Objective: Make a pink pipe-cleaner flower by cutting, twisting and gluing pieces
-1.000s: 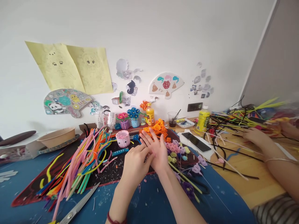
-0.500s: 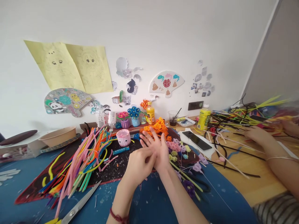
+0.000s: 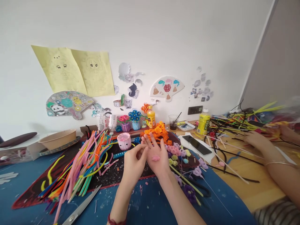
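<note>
My right hand [image 3: 157,154] is held palm up over the mat with its fingers stretched out, so it is open. On its palm lies a small fuzzy pink piece [image 3: 155,158]. Just left of it, my left hand [image 3: 134,161] has thumb and forefinger pinched together near the right hand's fingers; whether anything is between them I cannot make out. Behind the hands stands a pink striped cup [image 3: 124,141] with small dark eyes. A bundle of coloured pipe cleaners [image 3: 79,165] spreads to the left, above scissors [image 3: 82,204]. Orange fuzzy loops [image 3: 158,132] lie beyond my right hand.
Pink and purple fuzzy flowers [image 3: 178,150] lie right of my hands. A phone [image 3: 197,145], a yellow-green bottle [image 3: 203,122] and an orange bottle [image 3: 151,117] stand or lie farther back. Another person's hand [image 3: 255,140] is among black pipe cleaners at right.
My left fingers have come away from the right palm, up and to the left. The pink piece on the palm now shows. The camera view has shifted slightly.
</note>
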### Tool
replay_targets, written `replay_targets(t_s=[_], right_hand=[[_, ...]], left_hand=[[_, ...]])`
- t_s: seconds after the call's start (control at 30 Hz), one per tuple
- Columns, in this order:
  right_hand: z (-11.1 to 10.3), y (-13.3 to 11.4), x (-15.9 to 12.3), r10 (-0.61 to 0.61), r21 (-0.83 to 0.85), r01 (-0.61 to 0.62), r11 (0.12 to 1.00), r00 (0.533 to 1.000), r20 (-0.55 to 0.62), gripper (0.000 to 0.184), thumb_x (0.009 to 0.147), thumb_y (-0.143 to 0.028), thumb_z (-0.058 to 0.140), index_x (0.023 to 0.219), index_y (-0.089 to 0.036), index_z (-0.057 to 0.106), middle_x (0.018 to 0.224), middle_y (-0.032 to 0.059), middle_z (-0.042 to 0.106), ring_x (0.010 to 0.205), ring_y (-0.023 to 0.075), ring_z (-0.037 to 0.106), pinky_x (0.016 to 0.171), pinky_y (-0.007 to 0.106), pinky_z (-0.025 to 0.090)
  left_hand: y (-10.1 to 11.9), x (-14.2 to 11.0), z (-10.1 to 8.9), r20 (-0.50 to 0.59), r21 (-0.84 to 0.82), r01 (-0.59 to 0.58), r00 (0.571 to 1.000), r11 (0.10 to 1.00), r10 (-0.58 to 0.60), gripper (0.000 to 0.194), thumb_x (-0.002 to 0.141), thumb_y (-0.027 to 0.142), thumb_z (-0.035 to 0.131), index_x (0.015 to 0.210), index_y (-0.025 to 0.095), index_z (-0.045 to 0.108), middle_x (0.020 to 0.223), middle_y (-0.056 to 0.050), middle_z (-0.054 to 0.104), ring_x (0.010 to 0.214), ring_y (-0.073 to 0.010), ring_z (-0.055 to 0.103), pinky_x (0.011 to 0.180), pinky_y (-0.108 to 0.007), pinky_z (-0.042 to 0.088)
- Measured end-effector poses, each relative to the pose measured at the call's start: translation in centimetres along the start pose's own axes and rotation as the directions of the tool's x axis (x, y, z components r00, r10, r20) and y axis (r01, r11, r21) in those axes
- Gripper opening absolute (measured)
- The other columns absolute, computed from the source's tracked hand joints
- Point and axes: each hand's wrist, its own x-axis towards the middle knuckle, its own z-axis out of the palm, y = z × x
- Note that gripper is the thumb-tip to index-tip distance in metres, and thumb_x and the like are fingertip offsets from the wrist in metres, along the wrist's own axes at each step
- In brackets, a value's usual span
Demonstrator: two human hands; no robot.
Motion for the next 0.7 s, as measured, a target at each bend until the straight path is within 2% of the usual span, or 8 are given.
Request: replay_targets(t_s=[0.13,0.27,0.43,0.53,0.6,0.63,0.67,0.7], right_hand=[[-0.1,-0.2,-0.2,0.016,-0.034,-0.016,0.999,1.000,0.003,0.052,0.096,-0.055,0.031,0.122,-0.021,0.060,0.121,0.0093,0.068,0.114,0.0211,0.062,0.103,0.038,0.044],[0.0,-0.4,-0.3,0.004,-0.112,-0.002,0.994,1.000,0.020,0.054,0.095,-0.058,0.033,0.129,-0.023,0.056,0.127,0.0083,0.064,0.117,0.0213,0.060,0.105,0.039,0.040],[-0.2,-0.2,-0.1,0.013,-0.166,-0.010,0.986,1.000,0.022,0.054,0.093,-0.059,0.036,0.130,-0.024,0.055,0.127,0.0092,0.064,0.113,0.0215,0.062,0.102,0.039,0.042],[-0.5,0.1,0.2,0.026,-0.146,-0.031,0.989,0.999,-0.035,0.048,0.095,-0.053,0.037,0.127,-0.024,0.057,0.120,0.0086,0.068,0.108,0.0213,0.064,0.097,0.039,0.045],[-0.7,0.4,0.3,0.025,-0.143,-0.036,0.989,0.997,-0.077,0.044,0.096,-0.049,0.037,0.122,-0.023,0.060,0.115,0.0082,0.070,0.104,0.0209,0.066,0.096,0.038,0.046],[-0.7,0.5,0.4,0.027,-0.147,-0.041,0.988,0.995,-0.094,0.043,0.097,-0.048,0.037,0.120,-0.022,0.061,0.113,0.0083,0.071,0.102,0.0206,0.067,0.096,0.037,0.047],[-0.7,0.6,0.4,0.033,-0.154,-0.050,0.987,0.994,-0.108,0.042,0.097,-0.048,0.037,0.118,-0.021,0.062,0.112,0.0084,0.071,0.100,0.0202,0.067,0.095,0.037,0.047],[-0.7,0.7,0.4,0.042,-0.162,-0.061,0.985,0.992,-0.118,0.042,0.097,-0.048,0.037,0.117,-0.021,0.062,0.111,0.0085,0.071,0.098,0.0199,0.068,0.095,0.036,0.047]], left_hand=[[0.0,-0.3,-0.1,0.099,0.010,-0.016,0.995,1.000,0.015,0.021,0.081,0.037,0.060,0.086,0.019,0.068,0.060,0.004,0.052,0.052,-0.0100,0.040,0.051,-0.022,0.030],[-0.3,-0.5,-0.1,0.209,0.067,-0.094,0.975,0.993,0.078,0.013,0.078,0.033,0.064,0.083,0.022,0.068,0.075,0.002,0.060,0.062,-0.0119,0.048,0.055,-0.022,0.032],[-0.5,-0.4,0.1,0.173,0.040,-0.083,0.982,0.996,0.075,0.016,0.082,0.031,0.058,0.073,0.020,0.065,0.068,0.002,0.059,0.058,-0.0116,0.047,0.053,-0.022,0.033],[-0.4,-0.2,-0.7,0.075,-0.005,-0.055,0.996,0.998,0.055,0.020,0.082,0.036,0.058,0.078,0.019,0.066,0.067,0.002,0.060,0.056,-0.0108,0.047,0.053,-0.022,0.035],[0.1,-0.1,-1.7,-0.070,-0.063,-0.023,0.997,0.998,0.018,0.025,0.084,0.041,0.057,0.084,0.017,0.066,0.071,0.000,0.062,0.057,-0.0105,0.049,0.054,-0.022,0.038],[0.5,0.0,-2.3,-0.175,-0.117,-0.009,0.985,0.993,-0.012,0.027,0.083,0.042,0.058,0.086,0.017,0.067,0.073,-0.001,0.064,0.058,-0.0105,0.050,0.055,-0.022,0.039],[1.1,0.1,-2.9,-0.298,-0.186,-0.003,0.953,0.982,-0.054,0.028,0.081,0.043,0.062,0.087,0.017,0.067,0.074,-0.001,0.064,0.059,-0.0103,0.051,0.056,-0.022,0.040],[1.9,0.3,-3.4,-0.425,-0.267,-0.017,0.899,0.964,-0.102,0.027,0.078,0.042,0.067,0.087,0.017,0.068,0.074,0.000,0.065,0.060,-0.0101,0.052,0.056,-0.022,0.040]])
